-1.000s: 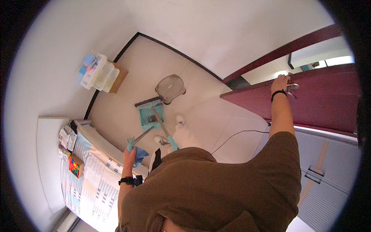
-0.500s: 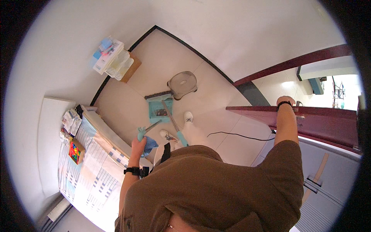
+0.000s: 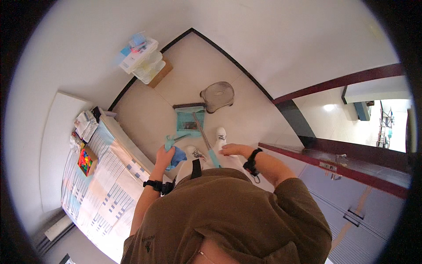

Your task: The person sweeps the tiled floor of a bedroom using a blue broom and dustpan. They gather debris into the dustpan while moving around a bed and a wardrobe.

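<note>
My left hand (image 3: 165, 155) is closed around the teal-tipped handle (image 3: 170, 141) of a long-handled dustpan, with a crumpled blue cloth or bag (image 3: 176, 156) bunched below the fingers. On the floor ahead lies the teal dustpan (image 3: 184, 118), with something dark inside. A broom (image 3: 203, 132) slants across it, its dark bristles at the pan's far edge and its teal grip near my thighs. Just right of that grip, my right hand (image 3: 234, 150) reaches in with fingers stretched out, apart from the handle. A dark band circles each wrist.
A grey stool (image 3: 218, 97) stands beyond the dustpan. White boxes (image 3: 143, 57) and a cardboard box (image 3: 160, 74) sit by the far left wall. A bed with a striped cover (image 3: 99, 185) lines the left, holding a tray of colourful pieces (image 3: 87, 162). An open dark-red door (image 3: 338, 165) stands right.
My right hand has come away from the open door and swung left to beside the broom's grip. My left hand keeps its hold on the dustpan handle.
</note>
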A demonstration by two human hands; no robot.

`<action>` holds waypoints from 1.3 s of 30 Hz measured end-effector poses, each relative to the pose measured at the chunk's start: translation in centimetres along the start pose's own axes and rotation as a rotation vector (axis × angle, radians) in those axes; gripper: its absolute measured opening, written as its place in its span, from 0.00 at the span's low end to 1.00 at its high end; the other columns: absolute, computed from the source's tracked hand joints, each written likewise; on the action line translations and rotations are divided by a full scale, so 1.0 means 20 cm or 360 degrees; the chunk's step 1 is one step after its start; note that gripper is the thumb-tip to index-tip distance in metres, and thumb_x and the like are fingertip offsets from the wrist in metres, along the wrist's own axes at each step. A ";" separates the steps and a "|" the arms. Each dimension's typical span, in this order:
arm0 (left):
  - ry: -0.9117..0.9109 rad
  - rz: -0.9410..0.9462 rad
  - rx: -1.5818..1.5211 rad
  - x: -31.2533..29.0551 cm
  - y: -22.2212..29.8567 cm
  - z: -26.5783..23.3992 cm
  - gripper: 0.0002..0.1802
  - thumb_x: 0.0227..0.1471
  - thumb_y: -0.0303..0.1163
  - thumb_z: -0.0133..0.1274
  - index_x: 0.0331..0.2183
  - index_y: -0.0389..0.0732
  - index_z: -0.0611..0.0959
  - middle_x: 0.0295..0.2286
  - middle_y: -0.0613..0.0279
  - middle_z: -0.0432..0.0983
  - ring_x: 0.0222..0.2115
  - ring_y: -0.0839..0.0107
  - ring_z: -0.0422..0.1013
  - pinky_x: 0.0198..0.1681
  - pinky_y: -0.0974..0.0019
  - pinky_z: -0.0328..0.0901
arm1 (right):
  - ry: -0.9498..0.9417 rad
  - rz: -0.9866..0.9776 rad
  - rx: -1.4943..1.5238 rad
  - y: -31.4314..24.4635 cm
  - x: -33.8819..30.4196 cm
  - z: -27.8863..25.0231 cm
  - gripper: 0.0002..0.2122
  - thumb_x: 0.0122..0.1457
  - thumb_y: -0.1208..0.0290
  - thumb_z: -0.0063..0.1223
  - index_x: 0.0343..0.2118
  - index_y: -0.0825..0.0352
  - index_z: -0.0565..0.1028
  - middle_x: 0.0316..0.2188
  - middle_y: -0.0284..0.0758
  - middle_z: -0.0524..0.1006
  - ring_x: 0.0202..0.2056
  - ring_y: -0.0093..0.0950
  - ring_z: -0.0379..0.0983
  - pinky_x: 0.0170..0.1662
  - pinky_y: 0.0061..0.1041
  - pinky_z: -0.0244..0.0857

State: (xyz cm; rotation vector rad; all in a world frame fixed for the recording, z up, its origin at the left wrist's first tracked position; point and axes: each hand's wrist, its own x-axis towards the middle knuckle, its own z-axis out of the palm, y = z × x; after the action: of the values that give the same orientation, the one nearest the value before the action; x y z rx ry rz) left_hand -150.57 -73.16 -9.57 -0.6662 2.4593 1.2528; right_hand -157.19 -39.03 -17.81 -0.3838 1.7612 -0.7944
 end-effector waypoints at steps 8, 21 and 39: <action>0.0094 0.0005 -0.0029 -0.06 0.00 -0.13 0.21 0.40 0.42 0.49 0.28 0.31 0.74 0.23 0.43 0.72 0.27 0.50 0.69 0.31 0.57 0.62 | -0.0235 0.0434 0.0207 -0.34 0.18 0.15 0.17 0.47 0.60 0.50 0.30 0.72 0.66 0.21 0.40 0.69 0.21 0.32 0.67 0.24 0.34 0.62; 0.0163 0.0009 -0.0010 -0.21 -0.34 -0.38 0.20 0.39 0.41 0.48 0.25 0.30 0.75 0.21 0.41 0.71 0.26 0.47 0.68 0.30 0.54 0.61 | 0.0260 0.0196 0.1306 -0.82 -0.54 -0.15 0.07 0.49 0.72 0.44 0.31 0.64 0.63 0.19 0.28 0.66 0.15 0.15 0.61 0.16 0.17 0.56; 0.0587 -0.0099 -0.0049 -0.31 -0.62 -0.45 0.19 0.40 0.40 0.48 0.25 0.31 0.75 0.23 0.39 0.71 0.28 0.47 0.68 0.30 0.53 0.61 | 0.0353 -0.0036 0.1243 -1.02 -0.53 -0.29 0.26 0.49 0.74 0.44 0.53 0.63 0.53 0.21 0.28 0.67 0.16 0.14 0.59 0.18 0.13 0.56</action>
State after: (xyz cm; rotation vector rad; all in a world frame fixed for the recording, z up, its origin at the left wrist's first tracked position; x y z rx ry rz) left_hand -139.38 -85.24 -9.88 -1.0572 2.6841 1.2389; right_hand -161.74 -45.43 4.60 0.2162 1.4958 -1.4975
